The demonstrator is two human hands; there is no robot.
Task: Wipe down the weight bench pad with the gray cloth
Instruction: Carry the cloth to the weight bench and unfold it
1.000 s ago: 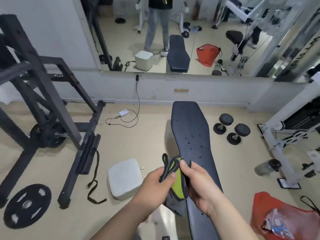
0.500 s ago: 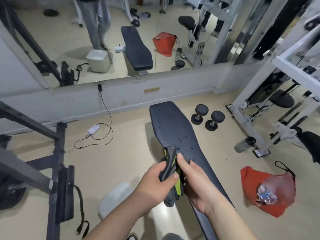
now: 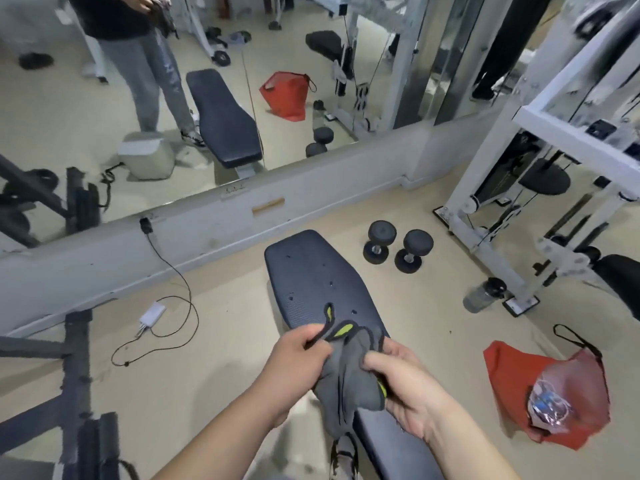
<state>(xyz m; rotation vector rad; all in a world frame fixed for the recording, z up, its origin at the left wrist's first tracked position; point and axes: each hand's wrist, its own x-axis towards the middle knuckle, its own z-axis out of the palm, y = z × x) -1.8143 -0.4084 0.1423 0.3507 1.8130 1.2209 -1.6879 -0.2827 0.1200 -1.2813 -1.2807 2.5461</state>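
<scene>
The dark weight bench pad [image 3: 311, 278] runs from the picture's middle toward the bottom edge, its far end near the wall. Over its near half I hold the gray cloth [image 3: 349, 382], which has black edging and lime-green patches. My left hand [image 3: 294, 362] pinches the cloth's upper left edge. My right hand [image 3: 405, 382] grips its right side. The cloth hangs spread between both hands, above the pad, hiding part of the pad beneath.
Two black dumbbells [image 3: 398, 245] stand right of the bench. A bottle [image 3: 483, 294] lies by a white machine frame [image 3: 491, 202]. A red bag [image 3: 540, 393] sits lower right. A charger and cable [image 3: 156, 317] lie left, beside a dark rack [image 3: 76, 375]. A mirror [image 3: 207, 98] lines the wall.
The cloth, bunched and upright before, is now pulled open between my hands. My view has swung right and down, so the bench sits more central.
</scene>
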